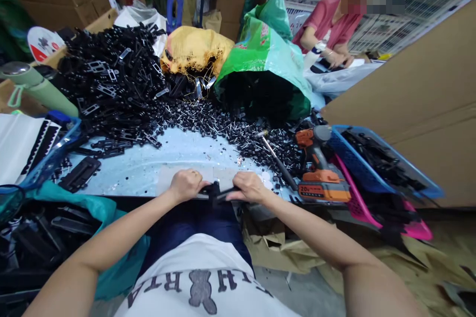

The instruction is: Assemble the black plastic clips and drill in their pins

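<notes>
Low over the near edge of the blue table, my left hand (186, 185) is closed, its fingers gripping one end of a black plastic part (213, 192). My right hand (248, 186) is closed as well, with thumb and fingers on a dark bar-like piece that meets the same part from the right. The two hands are a short way apart, with the black part between them. Its exact shape is hard to make out, since fingers cover both ends. Beyond the hands lie a hammer (277, 161) and an orange cordless drill (320, 173), both to the right.
A heap of black plastic parts (111, 74) fills the back left, with many small black-headed pins (193, 116) before it. An open green sack (260, 59) stands behind. Blue basket (386, 158) and pink basket (357, 203) sit right; a teal bag (111, 208) hangs left. Another person (330, 29) works at back right.
</notes>
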`<state>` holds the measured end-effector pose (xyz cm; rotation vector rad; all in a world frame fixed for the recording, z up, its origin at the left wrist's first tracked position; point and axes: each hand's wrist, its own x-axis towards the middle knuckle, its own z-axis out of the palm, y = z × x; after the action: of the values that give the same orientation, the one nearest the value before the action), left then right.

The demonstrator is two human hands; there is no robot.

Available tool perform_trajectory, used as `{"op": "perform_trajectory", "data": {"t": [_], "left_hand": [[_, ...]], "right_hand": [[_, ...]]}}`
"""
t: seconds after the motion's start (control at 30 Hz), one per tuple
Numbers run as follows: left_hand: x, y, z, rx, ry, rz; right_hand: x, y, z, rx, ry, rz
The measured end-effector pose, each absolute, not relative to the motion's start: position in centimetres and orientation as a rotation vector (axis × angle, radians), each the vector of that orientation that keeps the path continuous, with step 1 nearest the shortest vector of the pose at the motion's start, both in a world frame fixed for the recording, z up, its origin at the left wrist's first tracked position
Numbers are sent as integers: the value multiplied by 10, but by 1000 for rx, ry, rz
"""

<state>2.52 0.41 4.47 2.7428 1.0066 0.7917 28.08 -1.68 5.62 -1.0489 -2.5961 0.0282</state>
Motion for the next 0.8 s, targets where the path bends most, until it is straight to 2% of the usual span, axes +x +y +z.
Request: {"op": "perform_trajectory", "data": {"t": [0.13,0.2,0.33,0.4,0.47,0.57,0.67,0.8], "left_hand": [[28,-41,90,2247,556,1104],[38,-63,104,2025,430,1237],[60,-71,92,1921,597,1628],[62,-54,72,2095,759,1698],[54,-27,50,2353,976,1578],[35,23,28,2651,1324,978],[23,73,19,2720,1523,494],[32,117,17,2694,1667,346]], "right_hand": [[250,-46,96,-392,-2351,749],[223,-57,97,-208,-2048,948],[166,-49,63,-550,-1357,838],[154,-21,42,-760,-1289,759],[157,22,30,-912,-1456,688],[182,107,31,-1079,-1729,503],[210,194,49,-1433,-1497,385],[223,277,73,-1766,-1212,484]]}}
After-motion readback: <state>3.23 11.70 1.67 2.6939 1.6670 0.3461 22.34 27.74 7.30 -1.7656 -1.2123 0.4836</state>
